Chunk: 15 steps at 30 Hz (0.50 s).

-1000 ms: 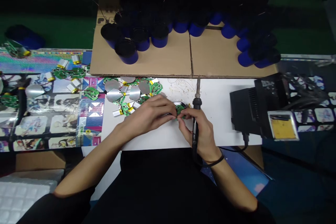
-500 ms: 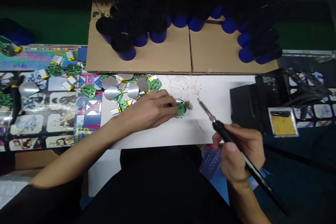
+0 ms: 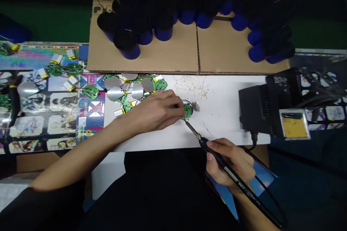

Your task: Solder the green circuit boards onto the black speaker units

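A green circuit board (image 3: 187,110) sits at the middle of the white work surface (image 3: 222,101), partly covered by fingers. My left hand (image 3: 162,110) is closed at its left edge; a dark piece shows between the fingers, and the exact grip is hidden. A small silver battery cell (image 3: 196,106) lies against the board's right side. In my right hand (image 3: 230,162) is a black soldering iron (image 3: 217,157), gripped like a pen. Its tip touches or nearly touches the board's lower edge.
Dark blue cylinders (image 3: 127,45) crowd the cardboard (image 3: 176,56) at the back. Green boards with discs and batteries (image 3: 115,94) lie left. A black soldering station (image 3: 255,108) with a yellow sponge (image 3: 294,125) stands right. Wire scraps (image 3: 193,86) are scattered behind the board. Pliers (image 3: 15,97) lie far left.
My right hand has moved left, bringing the soldering iron's tip from the right of the board to its lower edge. My left hand stays nearly in place.
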Available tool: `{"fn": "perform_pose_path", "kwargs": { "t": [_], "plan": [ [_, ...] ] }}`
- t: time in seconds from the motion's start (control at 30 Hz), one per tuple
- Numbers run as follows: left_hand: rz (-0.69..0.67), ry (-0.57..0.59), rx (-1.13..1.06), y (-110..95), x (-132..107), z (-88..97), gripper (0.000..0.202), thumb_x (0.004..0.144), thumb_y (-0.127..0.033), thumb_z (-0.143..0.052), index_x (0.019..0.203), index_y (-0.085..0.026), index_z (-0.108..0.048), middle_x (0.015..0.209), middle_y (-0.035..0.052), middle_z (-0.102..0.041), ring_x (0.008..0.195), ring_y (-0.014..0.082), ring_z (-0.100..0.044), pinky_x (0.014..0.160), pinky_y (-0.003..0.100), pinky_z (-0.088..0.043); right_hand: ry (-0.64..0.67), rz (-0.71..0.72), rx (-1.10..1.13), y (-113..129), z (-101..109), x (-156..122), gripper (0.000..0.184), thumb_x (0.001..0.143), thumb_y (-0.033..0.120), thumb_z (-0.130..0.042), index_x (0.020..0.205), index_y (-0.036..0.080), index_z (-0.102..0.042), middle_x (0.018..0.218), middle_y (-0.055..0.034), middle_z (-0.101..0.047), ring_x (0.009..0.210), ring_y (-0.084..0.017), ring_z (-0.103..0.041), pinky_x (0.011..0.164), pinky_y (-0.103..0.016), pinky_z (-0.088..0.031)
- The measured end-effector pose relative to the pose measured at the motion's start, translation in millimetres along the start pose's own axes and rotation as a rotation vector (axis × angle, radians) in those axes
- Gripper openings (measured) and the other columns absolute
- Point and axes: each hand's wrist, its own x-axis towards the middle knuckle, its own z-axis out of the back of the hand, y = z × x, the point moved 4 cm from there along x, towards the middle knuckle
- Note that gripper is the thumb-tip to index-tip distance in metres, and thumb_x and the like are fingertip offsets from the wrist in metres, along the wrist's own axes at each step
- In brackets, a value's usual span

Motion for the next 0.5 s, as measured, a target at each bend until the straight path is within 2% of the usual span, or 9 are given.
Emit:
{"fn": "perform_pose_path", "kwargs": {
  "t": [0.5],
  "plan": [
    [0.002,0.048,0.085,-2.7,3.6,0.2,0.021,0.109,-0.026,-0.054,0.106,-0.021,-0.074,0.116,0.0077,-0.073,0.104,0.0255,-0.059,0.085,0.038,-0.044,0.040,0.005,-0.001,0.9,-0.6,0.7,0.034,0.084,0.013,-0.072,0.116,0.025,-0.073,0.083,-0.0016,-0.080,0.064,-0.020,-0.077,0.053,-0.029,-0.064]
  ]
}}
